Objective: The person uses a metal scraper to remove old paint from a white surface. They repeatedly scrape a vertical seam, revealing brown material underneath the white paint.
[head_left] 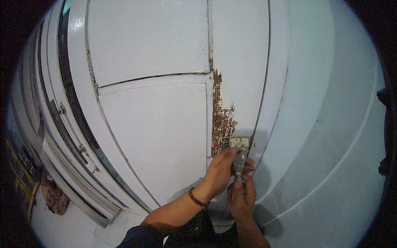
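A paint scraper (241,153) with a flat grey blade, specked with pale paint flakes, points upward against the white door (153,124). My left hand (220,170), with a beaded bracelet at the wrist, is closed around the scraper from the left, its thumb along the blade. Lower down, my right hand (242,198) grips the scraper's handle end, which the fingers mostly hide. Just above and left of the blade is a ragged brown patch (223,124) where the white paint is off the door's right stile.
At the left stand further white frames with metal latches (82,149). A brown crumpled thing (54,196) lies on the pale tiled floor (62,227) at the lower left. To the right, the pale wall (318,136) curves away close to my right arm.
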Demonstrator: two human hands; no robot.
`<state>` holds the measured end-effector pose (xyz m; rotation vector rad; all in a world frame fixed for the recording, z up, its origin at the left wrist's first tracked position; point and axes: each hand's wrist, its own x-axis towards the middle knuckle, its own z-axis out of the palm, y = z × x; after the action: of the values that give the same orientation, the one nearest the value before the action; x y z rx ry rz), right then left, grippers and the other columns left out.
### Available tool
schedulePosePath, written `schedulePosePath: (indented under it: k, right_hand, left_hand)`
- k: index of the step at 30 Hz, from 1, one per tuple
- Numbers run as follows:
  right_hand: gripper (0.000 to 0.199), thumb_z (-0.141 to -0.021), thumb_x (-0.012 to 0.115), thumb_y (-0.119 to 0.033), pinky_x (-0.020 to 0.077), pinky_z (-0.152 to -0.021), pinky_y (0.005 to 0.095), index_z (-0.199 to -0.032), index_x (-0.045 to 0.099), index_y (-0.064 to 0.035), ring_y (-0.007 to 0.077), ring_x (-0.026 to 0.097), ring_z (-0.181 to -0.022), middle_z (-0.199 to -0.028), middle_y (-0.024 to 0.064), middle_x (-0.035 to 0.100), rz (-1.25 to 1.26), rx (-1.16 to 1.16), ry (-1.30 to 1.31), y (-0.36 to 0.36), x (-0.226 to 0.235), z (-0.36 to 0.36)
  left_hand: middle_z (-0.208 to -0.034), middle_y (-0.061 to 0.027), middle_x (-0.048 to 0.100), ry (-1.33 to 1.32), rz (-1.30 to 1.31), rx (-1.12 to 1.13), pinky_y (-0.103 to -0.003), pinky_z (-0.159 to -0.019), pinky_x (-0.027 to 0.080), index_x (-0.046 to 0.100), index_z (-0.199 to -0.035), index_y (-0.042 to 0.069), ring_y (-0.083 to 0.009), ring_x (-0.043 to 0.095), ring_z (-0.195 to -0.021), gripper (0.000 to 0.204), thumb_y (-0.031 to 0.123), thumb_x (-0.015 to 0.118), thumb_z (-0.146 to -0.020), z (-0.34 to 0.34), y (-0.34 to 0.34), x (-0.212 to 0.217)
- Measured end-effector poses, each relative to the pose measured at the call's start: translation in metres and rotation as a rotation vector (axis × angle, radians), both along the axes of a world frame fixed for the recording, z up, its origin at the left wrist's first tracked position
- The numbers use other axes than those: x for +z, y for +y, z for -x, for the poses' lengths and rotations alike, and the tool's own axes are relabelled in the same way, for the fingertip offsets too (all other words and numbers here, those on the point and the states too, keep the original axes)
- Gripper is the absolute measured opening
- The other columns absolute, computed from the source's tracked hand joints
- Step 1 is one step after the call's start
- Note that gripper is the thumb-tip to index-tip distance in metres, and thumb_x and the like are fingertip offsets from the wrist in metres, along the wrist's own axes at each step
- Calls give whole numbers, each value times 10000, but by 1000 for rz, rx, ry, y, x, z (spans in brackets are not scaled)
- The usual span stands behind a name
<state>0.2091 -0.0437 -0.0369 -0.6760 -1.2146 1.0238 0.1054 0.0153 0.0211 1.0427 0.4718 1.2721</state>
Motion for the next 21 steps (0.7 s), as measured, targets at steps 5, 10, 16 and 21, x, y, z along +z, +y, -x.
schedulePosePath:
  k: [5,10,16,21]
  right_hand:
    - [243,-1055,463,-186,370,-506,235,-1211,506,-4,54,454,-584,-738,-28,513,17,-25,56,7,-8,4]
    - [383,-1054,457,-187,382,-516,231,-1370,451,31,55,459,-599,-794,-19,528,-21,-81,-12,6,-5,2]
    - [551,-1049,450,-212,439,-636,229,-1506,323,70,85,539,-784,-1196,111,599,-82,-80,18,14,-4,3]
    - [561,-1045,488,-298,360,-476,204,-1468,378,54,33,464,-578,-1002,42,619,-121,-108,58,22,-6,7]
  left_hand:
    - [-956,-173,720,14,7,54,-350,-668,598,578,-1176,-7,-243,713,-759,395,325,378,-1102,-6,3,5]
    - [-882,-129,732,116,-94,179,-288,-606,578,621,-1107,11,-158,684,-683,397,328,382,-1105,-11,1,6]
    - [-883,-116,736,152,-135,216,-267,-596,551,632,-1085,1,-132,661,-665,417,332,380,-1107,-14,0,9]
    - [-892,-125,737,201,-181,260,-278,-605,552,633,-1083,-9,-137,662,-674,434,334,369,-1109,-15,1,15]
